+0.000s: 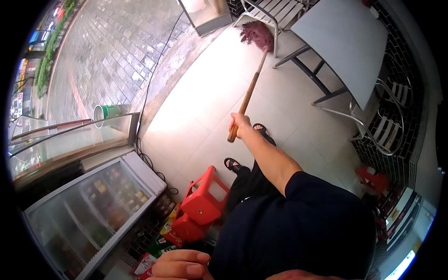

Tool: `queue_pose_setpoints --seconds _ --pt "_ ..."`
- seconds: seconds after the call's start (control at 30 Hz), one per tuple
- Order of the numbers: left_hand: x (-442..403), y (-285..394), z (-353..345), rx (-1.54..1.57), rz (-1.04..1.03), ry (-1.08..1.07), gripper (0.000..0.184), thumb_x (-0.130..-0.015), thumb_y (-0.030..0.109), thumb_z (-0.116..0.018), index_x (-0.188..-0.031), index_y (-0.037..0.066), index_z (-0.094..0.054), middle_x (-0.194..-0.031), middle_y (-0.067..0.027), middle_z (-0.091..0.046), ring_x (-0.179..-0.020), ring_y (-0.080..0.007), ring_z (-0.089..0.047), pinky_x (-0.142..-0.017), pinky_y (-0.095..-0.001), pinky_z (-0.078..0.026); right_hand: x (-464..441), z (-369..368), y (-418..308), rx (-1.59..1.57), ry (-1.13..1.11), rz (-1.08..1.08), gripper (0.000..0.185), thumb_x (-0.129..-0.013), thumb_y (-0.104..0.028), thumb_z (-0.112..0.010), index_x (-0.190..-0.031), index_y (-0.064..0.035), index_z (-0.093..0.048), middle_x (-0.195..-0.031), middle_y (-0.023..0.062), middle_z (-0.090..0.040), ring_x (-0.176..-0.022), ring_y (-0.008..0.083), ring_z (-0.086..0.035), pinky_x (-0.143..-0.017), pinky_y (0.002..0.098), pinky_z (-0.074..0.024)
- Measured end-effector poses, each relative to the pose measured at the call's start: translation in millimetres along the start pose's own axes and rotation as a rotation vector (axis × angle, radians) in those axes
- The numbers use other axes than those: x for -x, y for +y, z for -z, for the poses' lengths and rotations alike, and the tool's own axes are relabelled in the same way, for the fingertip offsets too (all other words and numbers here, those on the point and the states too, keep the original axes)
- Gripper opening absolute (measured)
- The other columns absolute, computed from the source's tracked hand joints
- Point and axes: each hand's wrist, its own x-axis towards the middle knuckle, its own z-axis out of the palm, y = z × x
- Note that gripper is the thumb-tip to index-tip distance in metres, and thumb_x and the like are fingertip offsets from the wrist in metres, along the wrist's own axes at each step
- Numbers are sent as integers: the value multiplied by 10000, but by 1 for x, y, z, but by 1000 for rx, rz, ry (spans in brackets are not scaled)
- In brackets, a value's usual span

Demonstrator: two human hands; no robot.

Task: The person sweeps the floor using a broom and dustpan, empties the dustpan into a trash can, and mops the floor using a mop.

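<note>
A long wooden mop handle (249,95) slants up across the floor, its lower part wrapped in my right hand (240,125) near the end. The mop's dark red head (256,35) lies on the pale tiled floor (205,112), beside the leg of a metal slatted chair (280,11). My left hand (181,264) shows at the bottom edge, close to my body, with its fingers curled; what it holds, if anything, is hidden.
Red stools (204,196) stand left of my feet, beside a glass-doored fridge (93,210). A grey table (345,44) and metal chairs are at the right. A black cable (150,79) runs along the doorway edge.
</note>
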Motion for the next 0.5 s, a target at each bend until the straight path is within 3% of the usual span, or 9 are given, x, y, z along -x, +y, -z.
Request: queue_pose_setpoints --seconds 0.07,0.13,0.17,0.23,0.27,0.33,0.37,0.47,0.5 --pt "22 16 33 9 15 -45 766 -847 -163 -645 -1473 195 -386 -1287 -85 -535 -1008 -330 -599 -767 -428 -594 34 13 37 7 -21 -1 208 -940 -157 -618 -878 -11 -484 -549 114 -495 -385 288 -507 -384 455 -433" --pt "48 22 69 93 41 -45 545 -940 -33 -625 -1409 174 -440 -1218 -128 -567 -983 -362 -601 -736 -408 -598 72 22 62 44 -11 -26 211 -943 -164 -620 -883 -13 -486 -563 117 -507 -406 282 -523 -393 454 -442" --pt "60 27 87 97 32 -32 545 -940 -33 -625 -1409 174 -440 -1218 -128 -567 -983 -362 -601 -736 -408 -598 96 26 73 75 14 -36 210 -943 -166 -621 -889 -10 -490 -574 119 -515 -419 280 -532 -405 453 -453" --pt "84 30 120 421 147 51 350 -1035 133 -536 -1377 159 -464 -1153 -170 -586 -972 -367 -606 -710 -400 -599 140 45 95 193 0 -89 198 -939 -154 -625 -877 2 -520 -593 121 -527 -450 275 -552 -441 450 -485" --pt "92 28 127 425 145 66 350 -1035 133 -536 -1377 159 -464 -1153 -170 -586 -972 -367 -606 -710 -400 -599 159 56 109 208 0 -84 198 -939 -154 -625 -877 2 -520 -593 121 -527 -450 275 -552 -441 450 -485" --pt "99 20 128 269 -239 220 315 -1080 255 -439 -1382 168 -466 -1128 -193 -597 -975 -374 -609 -704 -410 -598 184 71 130 460 19 -158 184 -933 -138 -621 -852 11 -550 -607 122 -536 -469 282 -555 -472 454 -501" --pt "108 22 143 268 -237 236 315 -1080 255 -439 -1382 168 -466 -1128 -193 -597 -975 -374 -609 -704 -410 -598 188 70 139 477 21 -157 184 -933 -138 -621 -852 11 -550 -607 122 -536 -469 282 -555 -472 454 -501" --pt "122 32 171 384 33 113 359 -1045 177 -523 -1399 192 -463 -1181 -161 -590 -974 -374 -612 -722 -432 -596 180 64 153 629 37 -170 283 -945 -143 -607 -700 -18 -542 -585 132 -547 -470 275 -563 -481 453 -521" --pt "116 37 165 174 10 143 415 -1018 123 -561 -1411 199 -452 -1197 -148 -585 -973 -372 -612 -734 -436 -594 168 57 156 686 4 -159 264 -940 -137 -604 -716 -10 -548 -588 132 -546 -479 272 -567 -483 448 -524"
